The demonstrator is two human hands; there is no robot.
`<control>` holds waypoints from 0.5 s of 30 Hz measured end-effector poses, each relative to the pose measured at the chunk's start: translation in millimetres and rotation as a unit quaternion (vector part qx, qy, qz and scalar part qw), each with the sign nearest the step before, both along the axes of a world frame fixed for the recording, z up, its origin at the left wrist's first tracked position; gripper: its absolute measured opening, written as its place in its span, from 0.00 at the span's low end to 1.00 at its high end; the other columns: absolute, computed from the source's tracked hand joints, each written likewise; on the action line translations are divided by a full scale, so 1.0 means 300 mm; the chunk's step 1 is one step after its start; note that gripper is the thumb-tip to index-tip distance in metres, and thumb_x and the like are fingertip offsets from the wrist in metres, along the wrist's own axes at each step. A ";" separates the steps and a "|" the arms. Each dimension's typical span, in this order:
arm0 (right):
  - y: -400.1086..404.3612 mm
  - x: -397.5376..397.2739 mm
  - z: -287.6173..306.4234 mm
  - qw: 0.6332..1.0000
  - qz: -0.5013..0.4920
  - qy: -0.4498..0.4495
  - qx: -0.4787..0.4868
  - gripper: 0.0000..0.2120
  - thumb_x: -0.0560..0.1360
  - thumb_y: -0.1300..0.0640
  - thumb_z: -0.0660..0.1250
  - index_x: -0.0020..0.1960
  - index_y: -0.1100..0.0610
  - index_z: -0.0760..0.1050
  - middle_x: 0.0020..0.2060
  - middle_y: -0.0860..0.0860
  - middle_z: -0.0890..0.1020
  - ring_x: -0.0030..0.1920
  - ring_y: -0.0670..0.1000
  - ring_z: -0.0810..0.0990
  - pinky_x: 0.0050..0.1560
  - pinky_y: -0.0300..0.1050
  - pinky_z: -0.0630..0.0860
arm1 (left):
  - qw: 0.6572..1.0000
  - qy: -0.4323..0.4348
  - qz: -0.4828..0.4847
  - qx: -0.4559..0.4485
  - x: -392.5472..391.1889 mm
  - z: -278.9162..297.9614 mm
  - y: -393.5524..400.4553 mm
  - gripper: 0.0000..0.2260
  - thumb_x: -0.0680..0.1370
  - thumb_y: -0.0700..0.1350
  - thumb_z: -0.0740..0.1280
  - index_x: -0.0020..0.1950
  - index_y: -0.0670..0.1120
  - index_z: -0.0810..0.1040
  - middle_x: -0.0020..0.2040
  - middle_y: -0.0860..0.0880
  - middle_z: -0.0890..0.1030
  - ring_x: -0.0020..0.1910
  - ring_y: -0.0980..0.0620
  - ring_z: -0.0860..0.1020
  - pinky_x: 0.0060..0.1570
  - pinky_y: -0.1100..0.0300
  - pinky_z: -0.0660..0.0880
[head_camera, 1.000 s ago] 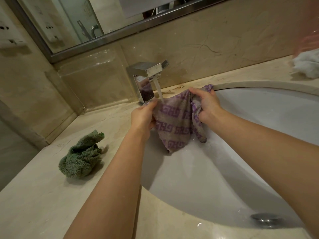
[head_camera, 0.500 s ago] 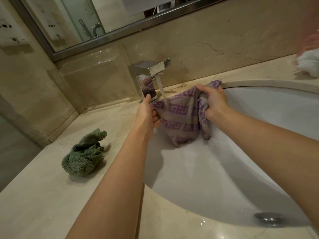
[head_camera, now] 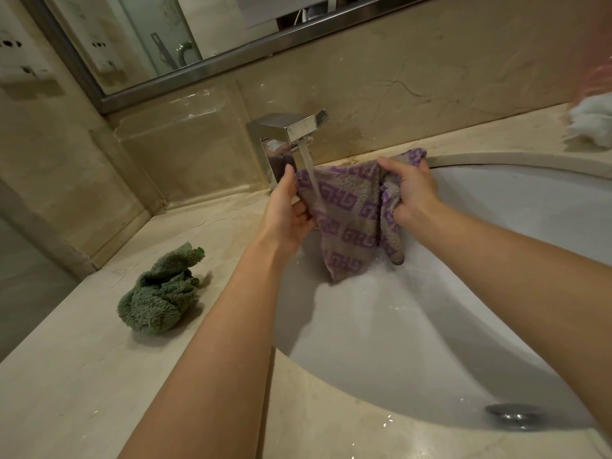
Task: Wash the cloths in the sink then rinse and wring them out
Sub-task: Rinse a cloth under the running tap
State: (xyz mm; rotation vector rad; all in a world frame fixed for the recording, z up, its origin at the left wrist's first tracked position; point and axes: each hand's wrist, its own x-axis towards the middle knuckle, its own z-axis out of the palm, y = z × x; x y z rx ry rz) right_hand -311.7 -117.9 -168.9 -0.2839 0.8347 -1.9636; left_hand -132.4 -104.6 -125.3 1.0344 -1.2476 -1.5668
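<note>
A grey cloth with purple patterns (head_camera: 347, 220) hangs spread over the white sink (head_camera: 496, 243), under the water running from the chrome faucet (head_camera: 291, 127). My left hand (head_camera: 286, 210) pinches its left edge. My right hand (head_camera: 409, 190) grips its bunched right edge, near the sink's back rim. The cloth's lower tip dangles just above the basin. A crumpled green cloth (head_camera: 162, 293) lies on the marble counter (head_camera: 82, 376), left of the sink.
A white cloth (head_camera: 592, 122) lies on the counter at the far right. An overflow opening (head_camera: 513, 414) shows in the sink's near wall. A mirror and marble backsplash rise behind the faucet, and a wall stands at the left.
Both hands have lifted the patterned cloth a little higher and spread it wider under the stream. The green cloth has not moved.
</note>
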 end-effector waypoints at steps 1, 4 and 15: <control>-0.001 0.000 0.001 1.000 -0.001 0.002 0.001 0.42 0.63 0.66 0.78 0.73 0.53 0.65 0.56 0.59 0.81 0.53 0.60 0.82 0.51 0.65 0.79 | 1.000 -0.024 -0.011 -0.002 -0.002 -0.001 0.000 0.22 0.81 0.62 0.53 0.63 0.48 0.75 0.61 0.44 0.79 0.61 0.45 0.76 0.61 0.52 0.71; 0.002 0.005 0.004 1.000 0.000 0.001 0.000 0.41 0.64 0.66 0.78 0.73 0.53 0.65 0.56 0.59 0.81 0.52 0.61 0.82 0.51 0.65 0.79 | 0.994 -0.102 -0.015 -0.024 -0.006 -0.010 0.006 0.23 0.80 0.62 0.56 0.70 0.51 0.72 0.61 0.45 0.80 0.58 0.45 0.78 0.54 0.52 0.74; 0.005 0.031 0.013 0.997 0.031 0.064 -0.021 0.43 0.66 0.68 0.76 0.76 0.56 0.60 0.60 0.57 0.80 0.57 0.57 0.81 0.58 0.59 0.78 | 0.953 -0.127 0.161 -0.224 0.011 -0.040 -0.012 0.22 0.72 0.28 0.67 0.50 0.56 0.78 0.48 0.46 0.84 0.49 0.44 0.83 0.52 0.45 0.80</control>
